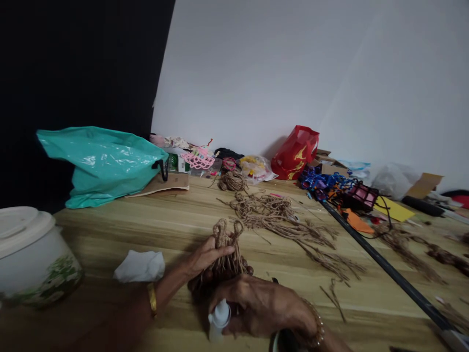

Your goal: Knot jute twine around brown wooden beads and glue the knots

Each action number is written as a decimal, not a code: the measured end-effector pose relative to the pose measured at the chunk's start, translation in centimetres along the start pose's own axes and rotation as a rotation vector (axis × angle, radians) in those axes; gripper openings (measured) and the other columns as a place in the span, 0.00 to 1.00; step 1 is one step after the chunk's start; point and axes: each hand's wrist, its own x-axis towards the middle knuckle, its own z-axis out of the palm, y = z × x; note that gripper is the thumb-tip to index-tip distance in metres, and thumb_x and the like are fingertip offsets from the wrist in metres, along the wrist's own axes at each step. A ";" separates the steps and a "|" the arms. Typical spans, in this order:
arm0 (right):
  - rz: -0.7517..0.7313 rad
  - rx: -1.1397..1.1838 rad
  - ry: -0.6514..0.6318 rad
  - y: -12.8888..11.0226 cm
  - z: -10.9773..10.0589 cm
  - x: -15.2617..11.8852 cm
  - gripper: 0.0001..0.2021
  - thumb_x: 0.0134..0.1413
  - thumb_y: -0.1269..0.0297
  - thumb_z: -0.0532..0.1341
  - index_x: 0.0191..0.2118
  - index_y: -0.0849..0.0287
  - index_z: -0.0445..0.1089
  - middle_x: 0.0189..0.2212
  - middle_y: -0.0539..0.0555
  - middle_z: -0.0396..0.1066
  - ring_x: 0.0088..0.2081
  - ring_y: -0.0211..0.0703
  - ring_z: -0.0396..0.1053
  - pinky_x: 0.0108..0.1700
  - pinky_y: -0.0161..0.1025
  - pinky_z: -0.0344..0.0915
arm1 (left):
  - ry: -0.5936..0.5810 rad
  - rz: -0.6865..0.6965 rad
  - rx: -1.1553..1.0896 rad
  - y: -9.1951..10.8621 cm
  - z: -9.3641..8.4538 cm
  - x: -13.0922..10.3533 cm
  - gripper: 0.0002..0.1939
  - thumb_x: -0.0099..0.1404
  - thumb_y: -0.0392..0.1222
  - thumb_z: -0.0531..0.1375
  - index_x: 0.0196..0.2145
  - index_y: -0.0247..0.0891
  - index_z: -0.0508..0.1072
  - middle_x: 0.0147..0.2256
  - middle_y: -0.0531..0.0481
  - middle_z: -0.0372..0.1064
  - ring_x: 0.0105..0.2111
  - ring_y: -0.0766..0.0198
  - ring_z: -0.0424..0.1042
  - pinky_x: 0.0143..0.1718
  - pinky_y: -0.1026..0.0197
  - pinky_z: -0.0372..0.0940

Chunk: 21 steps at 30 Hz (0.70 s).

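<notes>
My left hand point(203, 255) is closed around a knotted twine piece point(227, 239), with its thumb across the cords. Two braided loops stick up above that thumb. Dark brown round beads point(208, 277) sit at the lower part of the twine, partly covered by my hands. Just below, my right hand point(256, 302) curls its fingers round a small white plastic bottle point(220, 317) with what looks like a flip-top cap. The bottle's far side and the right fingertips are partly hidden. A dark object point(287, 341) lies under my right wrist, mostly covered.
Loose twine cords point(267, 210) spread beyond my hands, near a twine bundle point(233, 181). A crumpled white tissue point(139, 266) and a lidded tub point(40, 264) are on the left. A teal bag point(110, 166) and red bag point(296, 152) stand behind. A black bar point(381, 264) crosses the right side.
</notes>
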 end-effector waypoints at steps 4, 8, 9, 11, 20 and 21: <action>0.093 0.488 0.076 0.9 -0.2 0.0 0.18 0.53 0.56 0.66 0.46 0.60 0.70 0.33 0.51 0.71 0.30 0.35 0.68 0.34 0.30 0.66 | 0.000 0.048 -0.056 0.9 0.1 -0.4 0.19 0.51 0.51 0.68 0.37 0.38 0.74 0.33 0.52 0.73 0.41 0.55 0.69 0.45 0.58 0.63; 0.082 0.760 0.069 1.7 -0.4 0.2 0.19 0.52 0.52 0.66 0.42 0.63 0.69 0.28 0.50 0.69 0.26 0.35 0.69 0.31 0.31 0.66 | -0.038 0.020 -0.087 1.7 0.2 -0.8 0.14 0.52 0.51 0.67 0.29 0.38 0.73 0.23 0.56 0.68 0.30 0.60 0.69 0.37 0.60 0.64; 0.068 0.758 0.073 1.9 -0.4 0.2 0.19 0.53 0.52 0.66 0.41 0.63 0.69 0.27 0.50 0.69 0.26 0.35 0.69 0.30 0.31 0.66 | -0.048 0.011 -0.098 1.8 0.3 -0.8 0.15 0.51 0.51 0.67 0.28 0.38 0.73 0.21 0.56 0.67 0.29 0.60 0.68 0.35 0.60 0.64; 0.051 0.749 0.082 1.9 -0.5 0.3 0.18 0.53 0.52 0.65 0.40 0.63 0.69 0.27 0.50 0.69 0.26 0.35 0.69 0.30 0.31 0.65 | -0.045 0.013 -0.122 1.8 0.3 -0.8 0.15 0.49 0.51 0.68 0.28 0.37 0.73 0.20 0.56 0.67 0.28 0.61 0.68 0.34 0.60 0.64; 0.025 0.757 0.115 1.5 -1.1 0.0 0.23 0.53 0.49 0.65 0.46 0.62 0.70 0.30 0.51 0.69 0.27 0.35 0.69 0.29 0.31 0.64 | -0.072 0.016 -0.194 2.2 0.6 -0.8 0.15 0.48 0.50 0.69 0.23 0.37 0.71 0.20 0.56 0.66 0.23 0.65 0.64 0.28 0.64 0.62; 0.023 0.761 0.116 1.5 -1.1 0.1 0.24 0.53 0.48 0.64 0.47 0.62 0.69 0.30 0.51 0.69 0.27 0.36 0.69 0.29 0.31 0.64 | -0.085 0.026 -0.216 2.2 0.6 -0.8 0.15 0.48 0.50 0.69 0.23 0.37 0.71 0.20 0.56 0.67 0.24 0.65 0.64 0.28 0.64 0.62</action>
